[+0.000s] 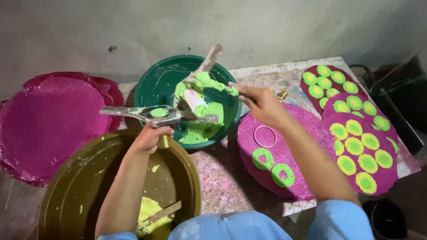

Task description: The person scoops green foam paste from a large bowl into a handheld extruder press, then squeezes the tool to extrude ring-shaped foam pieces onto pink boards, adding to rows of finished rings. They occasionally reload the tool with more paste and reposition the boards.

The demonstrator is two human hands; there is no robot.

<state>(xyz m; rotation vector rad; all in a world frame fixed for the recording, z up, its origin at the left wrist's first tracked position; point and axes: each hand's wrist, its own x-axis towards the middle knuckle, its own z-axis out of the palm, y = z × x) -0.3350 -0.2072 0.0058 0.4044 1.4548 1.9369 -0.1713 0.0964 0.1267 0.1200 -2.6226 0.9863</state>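
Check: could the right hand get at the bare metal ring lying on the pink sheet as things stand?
Probably yes. The metal ring lies uncovered just below the right hand, nothing between them, but that hand already grips a paste-covered tool and would need to free itself.

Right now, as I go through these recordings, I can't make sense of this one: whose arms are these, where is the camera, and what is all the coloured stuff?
There is no machine here. A person wears a camera on the head, so the one picture looks down along their own two bare arms.

The left hand grips a metal press by its handle, with a green disc in its middle. The right hand holds a stick tool smeared with green paste above the green bowl, which has more paste in it.

On the table lie pink discs topped with green and yellow rings. A large pink sheet lies on the left. Nearest the person is an olive tub with yellow-green paste and a flat blade at its bottom.
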